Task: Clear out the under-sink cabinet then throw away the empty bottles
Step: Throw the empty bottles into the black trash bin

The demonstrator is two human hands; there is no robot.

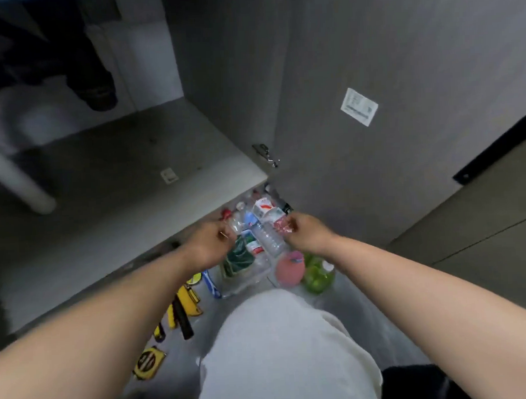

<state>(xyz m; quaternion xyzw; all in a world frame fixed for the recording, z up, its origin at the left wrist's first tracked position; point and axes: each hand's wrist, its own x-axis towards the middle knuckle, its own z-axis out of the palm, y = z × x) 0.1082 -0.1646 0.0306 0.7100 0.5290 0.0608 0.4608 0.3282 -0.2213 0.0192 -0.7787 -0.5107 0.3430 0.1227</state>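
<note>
The under-sink cabinet stands open, its grey floor bare apart from a small label. Several plastic bottles lie crowded on the floor in front of it, by the open door. My left hand curls its fingers on a clear bottle at the left of the heap. My right hand pinches the top of a clear bottle with a red label. Between my hands lie a ribbed clear bottle and a green-labelled bottle. A white carton sits behind them.
A pink bottle and a green bottle stand near my knee. Yellow-and-black tools, a tape measure and a blue tube lie along the cabinet front. A white pipe runs inside at the left.
</note>
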